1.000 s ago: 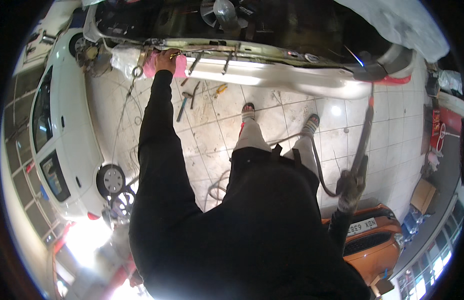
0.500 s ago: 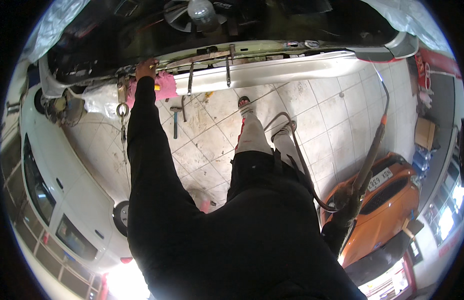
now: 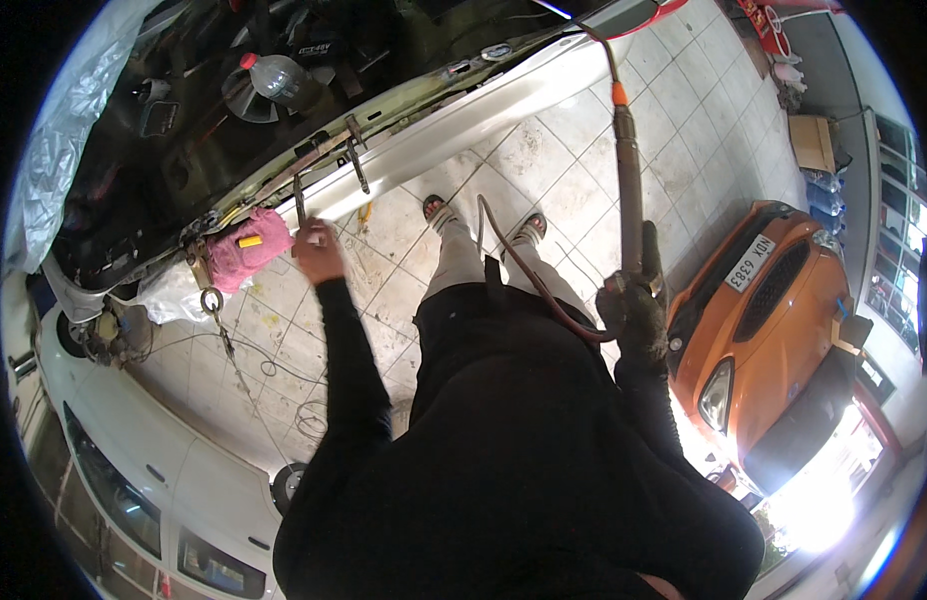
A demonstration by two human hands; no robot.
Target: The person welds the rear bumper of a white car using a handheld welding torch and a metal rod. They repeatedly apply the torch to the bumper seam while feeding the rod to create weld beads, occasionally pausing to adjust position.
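Note:
In my gloved right hand point(image 3: 632, 305) is the handle of a gas torch point(image 3: 625, 180), held upright in view. Its thin bent tube reaches far over the white car sill, with a small bluish-white flame at the tip. A brown hose point(image 3: 529, 265) loops from the torch across my legs. My bare left hand point(image 3: 317, 252) is slightly blurred, its fingers curled; what they hold, if anything, does not show. It is beside the lower end of a metal clamp point(image 3: 300, 200) on the sill point(image 3: 434, 125), right of a pink cloth point(image 3: 249, 250) with a yellow piece on it.
A clear bottle with a red cap point(image 3: 284, 82) lies in the dark car interior. Another clamp point(image 3: 357, 160) grips the sill. A chain point(image 3: 224, 335) hangs at the left over wires on the tiles. A white car point(image 3: 174, 450) stands left, an orange car point(image 3: 759, 330) right.
My left hand has drawn back from the sill, near the pink cloth. The torch has swung up and left, its tip now over the car. The whole view has turned rightward.

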